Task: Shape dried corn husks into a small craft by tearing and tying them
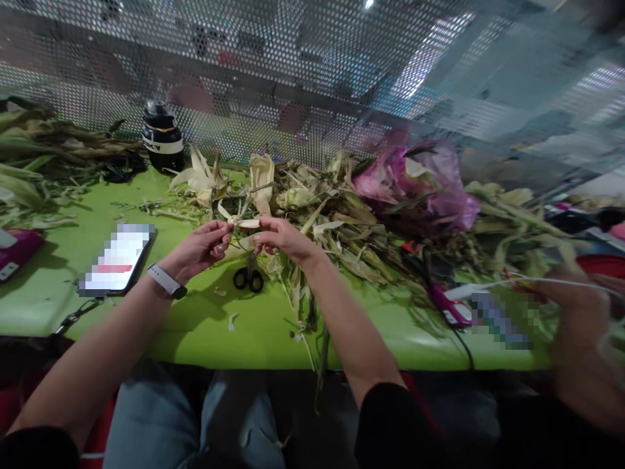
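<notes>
Jeans (151,417) below; left hand (201,246) and right hand (286,240) pinch a seemingly half-shaped husk (247,223), loose leaves (359,244) piled beyond, apparently unworked.

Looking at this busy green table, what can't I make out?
All in the head view:
Phone: screen pixelated.
Scissors: blade tips lost among husks.
Co-worker's hand, far right: smeared by motion blur.
Purple device, far left: cut off by the picture's edge.
</notes>
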The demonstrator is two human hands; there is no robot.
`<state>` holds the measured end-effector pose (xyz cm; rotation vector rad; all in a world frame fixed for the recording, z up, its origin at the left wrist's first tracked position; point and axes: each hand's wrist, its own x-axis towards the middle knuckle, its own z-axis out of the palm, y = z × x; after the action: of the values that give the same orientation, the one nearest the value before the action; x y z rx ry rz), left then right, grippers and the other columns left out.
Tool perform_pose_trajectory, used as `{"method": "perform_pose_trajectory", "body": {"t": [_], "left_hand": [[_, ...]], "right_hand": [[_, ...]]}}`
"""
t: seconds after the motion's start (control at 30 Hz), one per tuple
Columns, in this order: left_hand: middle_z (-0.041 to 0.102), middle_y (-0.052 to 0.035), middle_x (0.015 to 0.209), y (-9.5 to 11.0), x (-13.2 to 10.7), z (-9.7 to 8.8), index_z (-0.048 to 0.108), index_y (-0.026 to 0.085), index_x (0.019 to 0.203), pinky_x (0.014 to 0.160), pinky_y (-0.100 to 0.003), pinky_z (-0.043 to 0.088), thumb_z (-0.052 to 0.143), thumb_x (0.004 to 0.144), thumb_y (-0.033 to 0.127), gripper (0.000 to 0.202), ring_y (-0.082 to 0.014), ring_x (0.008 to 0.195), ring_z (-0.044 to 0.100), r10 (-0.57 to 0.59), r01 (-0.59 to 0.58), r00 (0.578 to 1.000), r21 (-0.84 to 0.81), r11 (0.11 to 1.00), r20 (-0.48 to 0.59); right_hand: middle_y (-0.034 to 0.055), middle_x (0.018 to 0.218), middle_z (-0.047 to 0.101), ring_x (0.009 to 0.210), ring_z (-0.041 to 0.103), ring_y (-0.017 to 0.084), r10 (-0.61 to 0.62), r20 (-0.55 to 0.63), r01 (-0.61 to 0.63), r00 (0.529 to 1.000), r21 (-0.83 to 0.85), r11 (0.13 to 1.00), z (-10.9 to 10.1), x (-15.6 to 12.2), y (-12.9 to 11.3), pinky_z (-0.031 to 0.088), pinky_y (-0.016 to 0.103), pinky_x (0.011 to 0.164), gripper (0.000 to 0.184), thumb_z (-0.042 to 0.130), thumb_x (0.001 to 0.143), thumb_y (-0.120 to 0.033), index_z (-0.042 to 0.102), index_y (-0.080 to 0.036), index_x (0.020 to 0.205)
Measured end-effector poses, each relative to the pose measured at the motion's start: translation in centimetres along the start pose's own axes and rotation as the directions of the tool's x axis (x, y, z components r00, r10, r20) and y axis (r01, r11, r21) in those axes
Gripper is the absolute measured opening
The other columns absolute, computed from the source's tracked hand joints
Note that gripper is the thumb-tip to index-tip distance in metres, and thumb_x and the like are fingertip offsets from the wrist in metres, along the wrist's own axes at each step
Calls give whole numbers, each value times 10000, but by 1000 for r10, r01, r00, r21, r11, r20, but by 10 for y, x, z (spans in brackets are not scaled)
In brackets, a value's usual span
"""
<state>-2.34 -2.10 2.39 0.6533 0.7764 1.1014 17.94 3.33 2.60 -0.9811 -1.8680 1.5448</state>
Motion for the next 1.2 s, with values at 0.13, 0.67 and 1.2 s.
{"method": "perform_pose_trajectory", "body": {"t": [0.13, 0.67, 1.2], "left_hand": [[539, 18, 576, -2, 0, 0, 559, 132, 767, 364, -82, 318, 609, 862, 68, 124, -21, 400, 432, 12, -13, 1000, 19, 1000, 7], [651, -31, 648, -3, 6, -8, 641, 97, 783, 442, -93, 467, 610, 861, 39, 102, -44, 480, 572, -13, 13, 998, 4, 1000, -67], [696, -76, 728, -3, 12, -18, 705, 84, 837, 454, -102, 488, 641, 841, 52, 71, -68, 539, 625, -49, 53, 998, 78, 996, -48]], "right_hand": [[32, 846, 687, 577, 560, 77, -18, 58, 10, 998, 147, 989, 13, 8, 12, 317, 192, 448, 392, 735, 721, -338, 672, -158, 1063], [-48, 631, 587, 454, 410, 41, -14, 46, 4, 999, 211, 978, 14, 12, 20, 278, 187, 412, 359, 762, 725, -392, 636, -151, 958], [-60, 587, 528, 476, 381, 38, -61, -172, 95, 983, 199, 975, 4, 10, 20, 245, 190, 431, 277, 765, 675, -358, 685, -148, 837]]}}
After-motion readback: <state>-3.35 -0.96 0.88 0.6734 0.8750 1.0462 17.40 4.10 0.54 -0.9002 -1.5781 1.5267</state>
